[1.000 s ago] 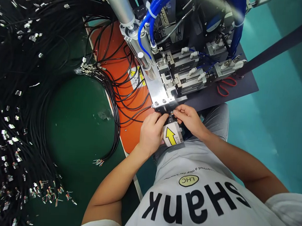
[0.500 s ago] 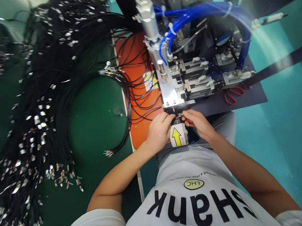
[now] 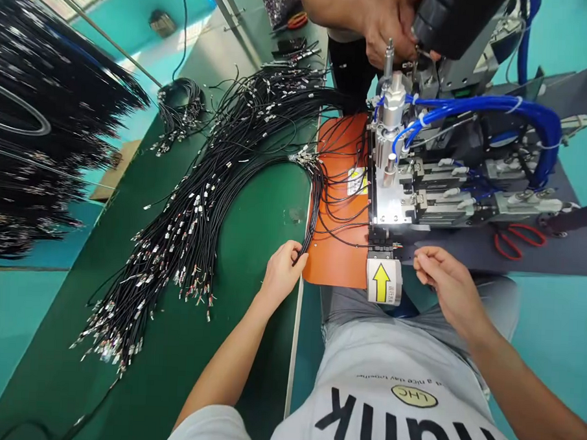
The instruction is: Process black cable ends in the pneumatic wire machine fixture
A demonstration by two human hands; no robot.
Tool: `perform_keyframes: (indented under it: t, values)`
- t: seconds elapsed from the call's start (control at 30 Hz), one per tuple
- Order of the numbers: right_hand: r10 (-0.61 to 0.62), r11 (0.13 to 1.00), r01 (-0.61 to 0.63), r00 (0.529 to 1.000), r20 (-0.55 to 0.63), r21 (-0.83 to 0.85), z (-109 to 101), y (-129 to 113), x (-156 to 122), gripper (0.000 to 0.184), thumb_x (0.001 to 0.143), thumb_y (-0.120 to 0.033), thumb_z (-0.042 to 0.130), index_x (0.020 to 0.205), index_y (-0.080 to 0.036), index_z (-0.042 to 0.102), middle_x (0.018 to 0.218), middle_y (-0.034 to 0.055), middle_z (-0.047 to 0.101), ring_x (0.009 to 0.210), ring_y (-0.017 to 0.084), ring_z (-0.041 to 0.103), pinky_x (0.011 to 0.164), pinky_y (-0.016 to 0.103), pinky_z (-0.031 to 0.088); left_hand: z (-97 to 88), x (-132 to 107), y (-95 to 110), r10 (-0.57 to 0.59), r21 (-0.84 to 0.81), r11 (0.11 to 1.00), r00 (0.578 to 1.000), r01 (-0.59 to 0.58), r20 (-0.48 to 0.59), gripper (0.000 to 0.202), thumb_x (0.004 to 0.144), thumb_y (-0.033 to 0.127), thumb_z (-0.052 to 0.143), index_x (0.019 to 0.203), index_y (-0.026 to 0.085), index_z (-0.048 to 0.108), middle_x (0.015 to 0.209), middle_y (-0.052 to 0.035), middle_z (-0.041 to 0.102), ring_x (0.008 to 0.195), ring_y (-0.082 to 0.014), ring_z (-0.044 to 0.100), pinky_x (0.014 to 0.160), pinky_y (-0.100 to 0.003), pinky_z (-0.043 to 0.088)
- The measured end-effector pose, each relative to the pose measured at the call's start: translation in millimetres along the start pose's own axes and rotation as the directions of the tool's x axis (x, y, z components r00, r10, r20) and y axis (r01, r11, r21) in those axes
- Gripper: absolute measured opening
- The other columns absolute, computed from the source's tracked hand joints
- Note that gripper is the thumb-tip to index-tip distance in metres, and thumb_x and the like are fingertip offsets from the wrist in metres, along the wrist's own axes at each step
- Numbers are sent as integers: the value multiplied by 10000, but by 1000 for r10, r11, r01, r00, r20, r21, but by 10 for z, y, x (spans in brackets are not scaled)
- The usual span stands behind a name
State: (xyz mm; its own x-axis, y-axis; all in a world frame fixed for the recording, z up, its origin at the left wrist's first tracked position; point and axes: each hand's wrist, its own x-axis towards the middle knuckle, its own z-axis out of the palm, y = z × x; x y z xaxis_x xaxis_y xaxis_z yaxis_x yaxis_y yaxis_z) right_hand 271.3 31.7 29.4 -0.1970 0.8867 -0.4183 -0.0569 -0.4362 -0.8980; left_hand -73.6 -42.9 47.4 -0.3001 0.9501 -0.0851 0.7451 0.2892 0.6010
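At the table's edge, my left hand [image 3: 284,271] has its thumb and fingers closed on the lower part of a bundle of black cables [image 3: 316,211]; the bundle's lower ends are hidden by the hand. Across the orange plate [image 3: 337,267], single cables fan from this bundle toward the machine [image 3: 386,208]. One cable's stripped end [image 3: 397,246] pokes out at the near block, above a white label with a yellow arrow [image 3: 382,282]. To the right of that end, apart from it, my right hand [image 3: 446,285] is closed with thumb against curled fingers, and nothing shows in it.
A large pile of black cables [image 3: 196,209] covers much of the green table [image 3: 249,348]. Red-handled scissors [image 3: 519,241] lie right of the machine. Another person's hand [image 3: 387,29] works behind it. More cables [image 3: 35,118] hang at the far left.
My left hand has left the machine's near block and moved left onto the cable bundle. My right hand has drawn back to the right. The view has shifted, showing another person's hands.
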Motion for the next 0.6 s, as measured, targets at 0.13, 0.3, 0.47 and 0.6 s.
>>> perform_keyframes:
  t: [0.13,0.3,0.47,0.6]
  values:
    - [-21,998,22,1000,20,-55,19,-89,-130,225,900,-442,666,971,-230,640,808,-14,573,635,100,444,616,259,345,-19,-4,97,-23,-163,986,999,28,31,195,919,384,549,962,196,582,693,34,532,571,-100,487,561,-220,378]
    - [-46,996,52,996,82,-78,56,-68,-207,213,921,-431,643,933,-218,629,774,-14,561,639,109,432,630,274,331,-8,-28,197,-20,-331,943,999,35,48,381,948,478,484,1081,154,634,596,40,518,500,-87,446,500,-206,337]
    - [-68,991,84,986,150,-103,125,-69,-265,225,939,-442,614,936,-217,618,739,-17,535,641,124,434,642,281,346,96,-74,382,16,-405,914,998,8,57,414,964,476,478,1076,132,679,601,29,521,533,-85,446,521,-207,344]
    - [-91,981,121,977,193,-150,177,-103,-332,233,952,-453,581,909,-226,606,696,-21,489,657,146,445,655,289,367,156,-167,541,51,-421,907,996,-12,80,391,978,456,467,965,135,690,607,26,522,558,-87,468,545,-210,372]
